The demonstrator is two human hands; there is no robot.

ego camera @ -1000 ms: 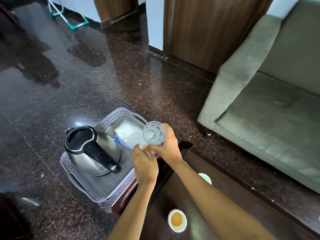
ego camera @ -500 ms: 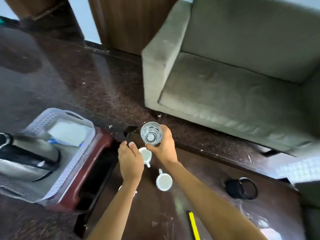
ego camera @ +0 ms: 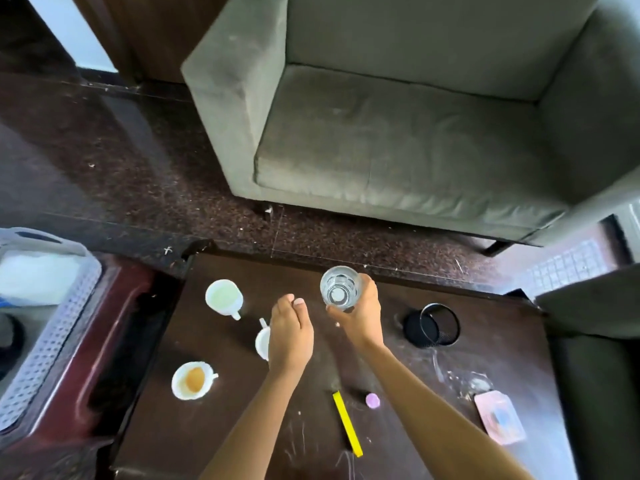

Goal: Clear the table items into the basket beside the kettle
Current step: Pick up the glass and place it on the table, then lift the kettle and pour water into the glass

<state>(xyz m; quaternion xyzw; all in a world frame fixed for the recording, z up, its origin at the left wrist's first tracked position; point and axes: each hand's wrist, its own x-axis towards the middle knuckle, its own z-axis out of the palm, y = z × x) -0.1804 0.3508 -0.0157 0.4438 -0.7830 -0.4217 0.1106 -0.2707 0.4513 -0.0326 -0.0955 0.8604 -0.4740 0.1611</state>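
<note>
My right hand (ego camera: pixel 360 315) grips a clear drinking glass (ego camera: pixel 340 287), held upright above the far middle of the dark wooden table (ego camera: pixel 207 410). My left hand (ego camera: pixel 290 334) hovers beside it with fingers loosely bent, holding nothing, and covers part of a white cup (ego camera: pixel 262 342). Another white cup (ego camera: pixel 224 297) stands at the far left of the table, and a third white cup (ego camera: pixel 192 380) with brown liquid stands nearer me. The grey perforated basket (ego camera: pixel 52 327) sits at the left edge of the view on a red stool; only a dark sliver of the kettle (ego camera: pixel 8 336) shows.
A black mesh pen holder (ego camera: pixel 433 325) stands at the right. A yellow strip (ego camera: pixel 347 423), a small pink cap (ego camera: pixel 372 400) and a pink card (ego camera: pixel 498 422) lie nearer me. A grey sofa (ego camera: pixel 398 140) stands beyond the table across dark granite floor.
My view has swung right from the basket and kettle to the table. Both hands came along, and the glass stays in my right hand, now over the table.
</note>
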